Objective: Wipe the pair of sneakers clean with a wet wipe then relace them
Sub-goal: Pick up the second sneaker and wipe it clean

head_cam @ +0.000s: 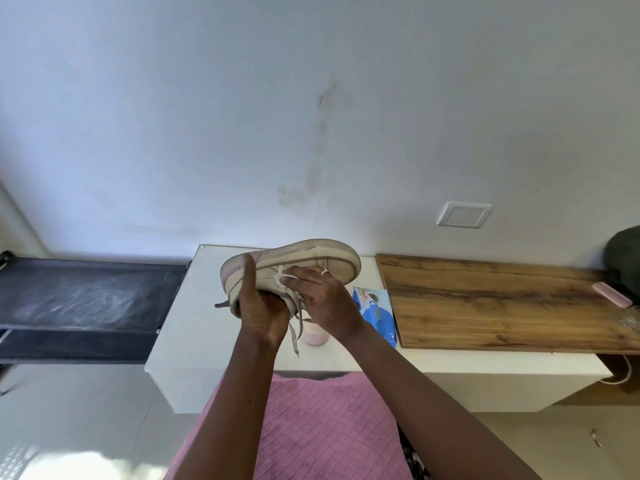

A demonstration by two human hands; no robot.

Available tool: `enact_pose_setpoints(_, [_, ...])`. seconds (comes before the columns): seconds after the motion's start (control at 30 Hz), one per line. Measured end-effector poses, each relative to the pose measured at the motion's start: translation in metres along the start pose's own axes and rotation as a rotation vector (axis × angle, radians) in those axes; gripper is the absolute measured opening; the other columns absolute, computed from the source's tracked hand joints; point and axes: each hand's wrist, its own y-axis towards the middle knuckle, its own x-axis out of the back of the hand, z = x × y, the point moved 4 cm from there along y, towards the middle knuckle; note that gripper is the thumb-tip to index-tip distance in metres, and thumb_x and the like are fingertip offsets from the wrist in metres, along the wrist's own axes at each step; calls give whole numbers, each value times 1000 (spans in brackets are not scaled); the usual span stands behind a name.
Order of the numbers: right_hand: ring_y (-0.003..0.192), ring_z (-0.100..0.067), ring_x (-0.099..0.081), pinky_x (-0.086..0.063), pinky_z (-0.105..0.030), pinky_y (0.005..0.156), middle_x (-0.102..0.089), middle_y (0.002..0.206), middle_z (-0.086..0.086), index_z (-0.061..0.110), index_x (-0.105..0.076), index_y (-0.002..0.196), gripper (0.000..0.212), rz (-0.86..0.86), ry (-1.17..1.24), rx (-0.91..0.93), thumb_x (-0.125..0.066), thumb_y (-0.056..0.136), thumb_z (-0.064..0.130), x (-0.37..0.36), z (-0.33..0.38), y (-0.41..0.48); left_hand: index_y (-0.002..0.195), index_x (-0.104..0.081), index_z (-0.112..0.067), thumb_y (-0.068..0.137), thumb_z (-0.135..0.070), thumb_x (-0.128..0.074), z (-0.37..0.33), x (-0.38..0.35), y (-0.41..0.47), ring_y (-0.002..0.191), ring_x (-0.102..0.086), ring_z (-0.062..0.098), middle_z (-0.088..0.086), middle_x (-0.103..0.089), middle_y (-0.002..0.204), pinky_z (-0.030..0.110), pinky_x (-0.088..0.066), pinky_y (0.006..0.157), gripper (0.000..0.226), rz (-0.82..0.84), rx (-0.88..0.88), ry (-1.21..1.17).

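I hold a beige sneaker with pink trim above the white table, tipped on its side with the sole facing away and to the right. My left hand grips it from below at the heel, thumb up along the heel. My right hand presses a small white wet wipe against the sneaker's side. Grey laces hang loose under the shoe. Behind my hands, only the pale pink toe of the second sneaker shows on the table.
A blue wet-wipe pack lies on the table right of my hands. A wooden board extends to the right, with a pink case and a dark bag. A dark shelf stands on the left. Pink quilted cloth covers my lap.
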Motion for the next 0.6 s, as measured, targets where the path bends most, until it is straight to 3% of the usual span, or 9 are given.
enact_pose_setpoints(0.1, [89,-26,-65,-53,-31,79,-70,101,-12,1,-71,97,27,18,-73,26,-49,85,8,0,3,2,108,-58,0,94,-25,-46,8,6,4,79,-70,18,10,-70,90,25,-57,75,31,-49,59,-17])
enact_pose_setpoints(0.17, [90,-26,-64,-53,-32,80,-69,103,-13,0,-70,98,25,40,-131,36,-50,86,9,-1,-1,3,103,-60,2,84,-10,-49,6,3,2,78,-68,18,12,-68,91,24,-52,82,25,-48,65,-39])
enact_pose_setpoints(0.23, [92,-26,-62,-51,-32,84,-68,105,-11,0,-70,100,25,40,-187,15,-52,87,12,1,-8,4,97,-66,4,62,-2,-63,2,-1,0,88,-63,21,15,-67,100,25,-40,98,36,-14,57,-58])
enact_pose_setpoints(0.3, [90,-25,-62,-51,-31,82,-69,103,-9,2,-71,99,28,22,-260,-13,-48,84,9,7,-16,8,105,-65,5,39,4,-74,-1,-3,-2,108,-53,25,18,-60,123,29,-21,113,67,25,52,-76])
enact_pose_setpoints(0.4, [85,-24,-65,-52,-27,73,-70,97,-6,4,-72,96,35,-24,-354,-53,-41,80,2,20,-20,14,118,-57,4,34,6,-73,0,-4,-1,127,-41,29,20,-48,138,33,-13,117,85,76,70,-87])
enact_pose_setpoints(0.47, [83,-25,-66,-52,-26,73,-71,94,-7,3,-73,93,37,-63,-361,-92,-39,80,2,22,-17,15,108,-63,7,35,8,-70,0,-5,3,123,-46,29,21,-58,125,32,-19,116,73,97,71,-84])
enact_pose_setpoints(0.53, [82,-28,-67,-53,-28,73,-72,92,-9,2,-73,90,37,-94,-291,-157,-40,76,0,20,-13,17,93,-62,3,35,8,-71,0,-5,3,104,-50,21,16,-59,105,25,-24,110,59,101,101,-95])
enact_pose_setpoints(0.6, [79,-29,-68,-55,-30,69,-72,90,-11,0,-73,86,33,-92,-198,-202,-49,66,-9,18,-9,21,76,-61,1,43,8,-66,0,-2,3,79,-55,15,12,-60,86,15,-38,91,34,70,118,-47])
